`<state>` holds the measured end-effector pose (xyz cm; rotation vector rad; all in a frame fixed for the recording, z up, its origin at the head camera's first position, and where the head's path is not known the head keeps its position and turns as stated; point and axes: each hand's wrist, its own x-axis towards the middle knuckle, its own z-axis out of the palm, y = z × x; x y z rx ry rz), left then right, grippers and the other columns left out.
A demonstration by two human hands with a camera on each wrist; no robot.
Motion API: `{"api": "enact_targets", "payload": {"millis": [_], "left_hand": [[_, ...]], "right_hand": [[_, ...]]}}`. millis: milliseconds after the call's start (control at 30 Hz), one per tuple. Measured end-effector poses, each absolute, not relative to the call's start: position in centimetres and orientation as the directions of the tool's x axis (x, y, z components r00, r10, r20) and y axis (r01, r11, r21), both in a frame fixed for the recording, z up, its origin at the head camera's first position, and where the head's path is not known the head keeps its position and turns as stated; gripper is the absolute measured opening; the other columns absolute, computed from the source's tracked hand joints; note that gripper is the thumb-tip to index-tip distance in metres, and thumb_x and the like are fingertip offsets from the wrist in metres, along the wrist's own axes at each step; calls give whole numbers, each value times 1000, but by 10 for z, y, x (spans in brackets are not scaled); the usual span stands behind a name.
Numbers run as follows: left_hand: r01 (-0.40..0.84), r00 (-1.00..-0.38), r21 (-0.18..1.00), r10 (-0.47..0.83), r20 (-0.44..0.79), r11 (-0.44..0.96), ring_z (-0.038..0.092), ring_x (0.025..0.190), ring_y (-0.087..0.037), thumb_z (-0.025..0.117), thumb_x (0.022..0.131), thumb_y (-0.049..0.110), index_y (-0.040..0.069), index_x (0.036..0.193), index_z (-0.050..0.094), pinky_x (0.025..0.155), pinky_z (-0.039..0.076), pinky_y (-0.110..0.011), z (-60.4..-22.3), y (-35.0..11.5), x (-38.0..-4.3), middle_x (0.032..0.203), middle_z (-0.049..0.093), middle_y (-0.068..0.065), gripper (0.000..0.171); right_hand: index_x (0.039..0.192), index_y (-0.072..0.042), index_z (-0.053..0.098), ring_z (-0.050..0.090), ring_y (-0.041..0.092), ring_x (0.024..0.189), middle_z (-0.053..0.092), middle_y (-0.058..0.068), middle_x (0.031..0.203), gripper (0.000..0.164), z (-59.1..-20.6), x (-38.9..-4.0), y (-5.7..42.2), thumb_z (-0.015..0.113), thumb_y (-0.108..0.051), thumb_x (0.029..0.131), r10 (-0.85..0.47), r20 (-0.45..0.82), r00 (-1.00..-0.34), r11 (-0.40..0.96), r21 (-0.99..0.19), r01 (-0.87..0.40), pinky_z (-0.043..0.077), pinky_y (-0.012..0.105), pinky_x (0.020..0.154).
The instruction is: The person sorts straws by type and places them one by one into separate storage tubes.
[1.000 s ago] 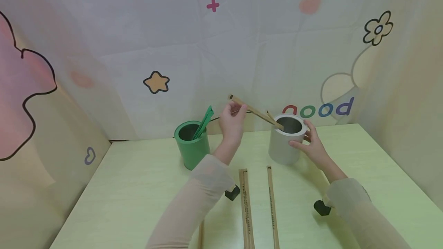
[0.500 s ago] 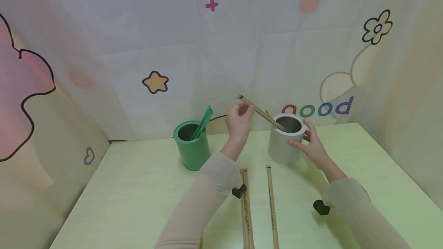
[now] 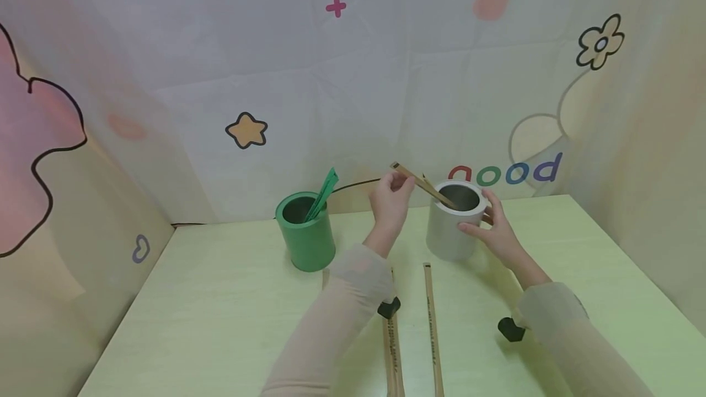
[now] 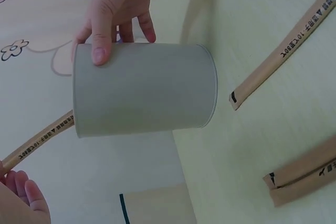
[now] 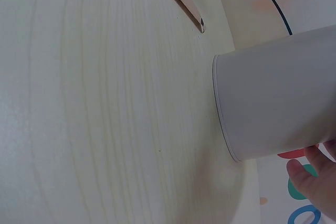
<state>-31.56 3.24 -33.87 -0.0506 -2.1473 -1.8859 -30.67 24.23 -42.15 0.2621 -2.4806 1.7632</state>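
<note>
My left hand pinches a brown paper-wrapped straw near its upper end. The straw slants, its lower end inside the mouth of a white canister; another brown wrapped piece pokes up just behind it. On the canister's right side my right hand grips the wall, thumb in front and fingers round the back near the rim. The left wrist view shows printed text on the held straw and the right thumb lying on the canister. In the right wrist view the canister's base meets the table.
Left of the white canister stands a green canister with green wrapped sticks leaning in it. Brown wrapped straws lie lengthwise on the pale table, some partly under the left sleeve. A patterned curtain hangs behind.
My left hand has moved right and slightly down toward the white canister, and the straw's upper end has come down with it. My right hand stays on the canister.
</note>
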Motion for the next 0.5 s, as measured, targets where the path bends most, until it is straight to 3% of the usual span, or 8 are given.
{"api": "enact_targets", "payload": {"millis": [500], "left_hand": [[219, -958, 960, -150, 246, 177, 59, 78, -11, 63, 81, 18, 8, 85, 64, 68, 47, -21, -360, 56, -317, 84, 66, -3, 11]], "right_hand": [[142, -19, -5, 21, 44, 127, 11, 19, 145, 90, -421, -307, 243, 62, -19, 82, -83, 172, -982, 321, -928, -190, 27, 61, 95]]}}
